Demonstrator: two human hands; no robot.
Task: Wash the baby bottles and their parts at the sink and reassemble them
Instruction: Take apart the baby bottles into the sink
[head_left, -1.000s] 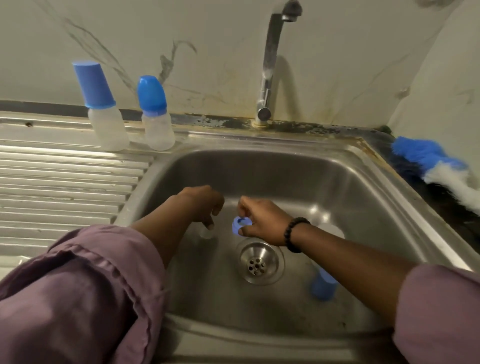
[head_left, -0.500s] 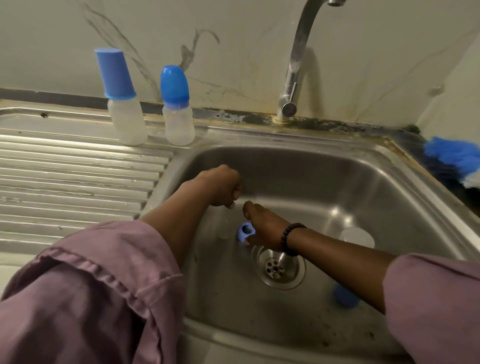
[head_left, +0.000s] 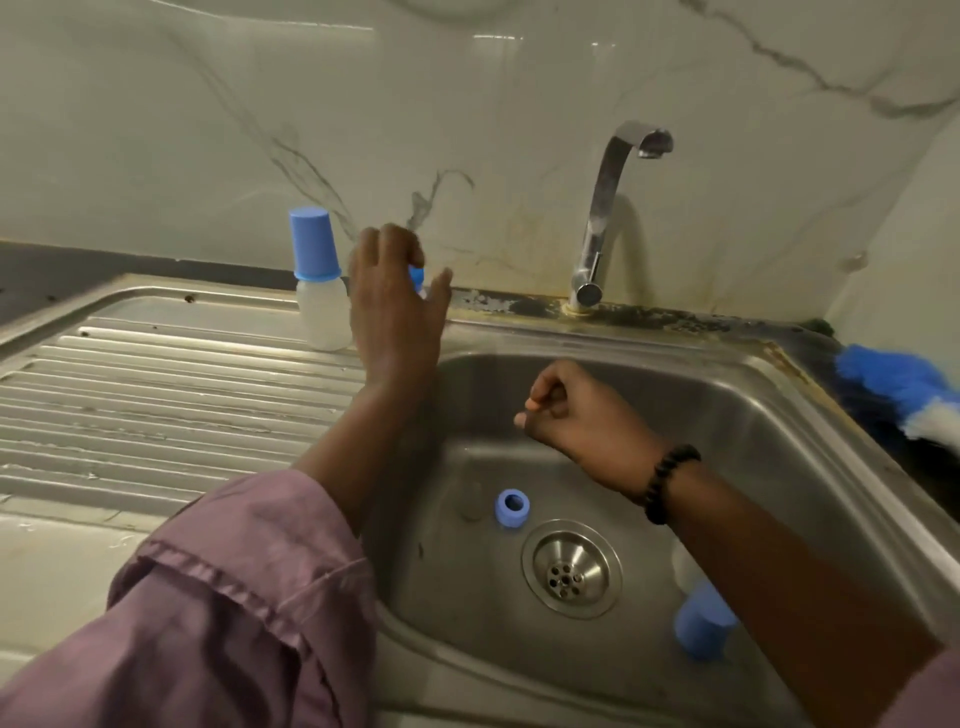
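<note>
left hand (head_left: 395, 306) has risen to the round-capped plastic bottle (head_left: 417, 278).

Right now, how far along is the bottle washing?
Barely started. One capped bottle stands on the drainboard, and the left hand reaches a second one behind it. In the sink lie a blue ring and a blue cap. The tap is dry, so washing and reassembly remain.
</note>
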